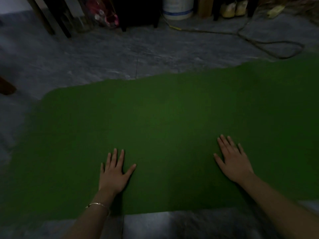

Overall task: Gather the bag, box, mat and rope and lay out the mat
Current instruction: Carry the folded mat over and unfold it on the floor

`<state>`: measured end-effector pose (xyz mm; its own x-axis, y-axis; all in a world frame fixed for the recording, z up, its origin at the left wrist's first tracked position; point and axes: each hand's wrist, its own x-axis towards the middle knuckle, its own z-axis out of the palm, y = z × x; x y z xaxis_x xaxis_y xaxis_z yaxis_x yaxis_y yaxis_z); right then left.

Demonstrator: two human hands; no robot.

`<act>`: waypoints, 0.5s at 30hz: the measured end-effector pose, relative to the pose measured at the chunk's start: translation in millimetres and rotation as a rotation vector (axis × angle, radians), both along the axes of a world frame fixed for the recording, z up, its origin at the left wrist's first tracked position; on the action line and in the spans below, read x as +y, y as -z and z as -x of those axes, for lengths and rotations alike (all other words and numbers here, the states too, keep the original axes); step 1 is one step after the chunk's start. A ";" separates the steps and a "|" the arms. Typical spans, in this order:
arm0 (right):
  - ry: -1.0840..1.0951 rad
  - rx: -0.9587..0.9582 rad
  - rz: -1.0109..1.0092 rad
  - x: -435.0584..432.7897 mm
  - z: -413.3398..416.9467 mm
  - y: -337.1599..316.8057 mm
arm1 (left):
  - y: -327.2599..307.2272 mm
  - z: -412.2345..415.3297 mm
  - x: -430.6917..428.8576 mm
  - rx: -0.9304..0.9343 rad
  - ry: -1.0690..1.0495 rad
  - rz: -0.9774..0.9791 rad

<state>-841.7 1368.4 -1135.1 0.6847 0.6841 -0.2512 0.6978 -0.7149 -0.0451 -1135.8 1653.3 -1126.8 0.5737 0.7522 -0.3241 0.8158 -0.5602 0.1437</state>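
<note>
A green mat [164,121] lies spread flat on the grey floor and runs off the right edge of the view. My left hand [114,171] presses flat on the mat near its front edge, fingers straight and spread. My right hand [233,159] lies flat on the mat further right, fingers straight too. A dark rope [276,47] trails in a loop on the floor beyond the mat's far right side. A clear bag [103,12] with pink and red contents stands at the back. No box is plainly visible.
Along the back stand dark furniture legs [50,18], a black stand [138,12], a white bucket with a blue band [177,7] and pale yellow shoes [233,8]. A brown object [6,87] sits at the left edge. Bare grey floor [103,56] lies between the mat and these things.
</note>
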 end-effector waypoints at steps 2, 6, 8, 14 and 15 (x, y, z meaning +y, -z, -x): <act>0.021 0.025 -0.010 4.4 -1.3 -7.5 | -5.2 -4.5 1.4 0.001 -0.010 0.005; 0.033 -0.002 -0.068 27.9 -12.6 -48.1 | -39.0 -25.9 10.8 -0.078 0.017 -0.040; 0.032 -0.012 -0.088 43.9 -17.6 -84.3 | -75.8 -42.7 17.9 -0.122 0.040 -0.075; 0.025 0.015 -0.216 75.5 -13.4 -245.9 | -242.5 -80.3 17.0 -0.363 -0.010 -0.038; 0.018 0.026 -0.246 79.6 -10.9 -277.7 | -272.9 -82.2 16.6 -0.392 -0.017 -0.025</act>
<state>-830.8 1447.9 -857.4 0.6931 0.7144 -0.0961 0.6811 -0.6927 -0.2371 -1053.5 1669.9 -853.9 0.6377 0.7677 -0.0639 0.7109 -0.5545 0.4325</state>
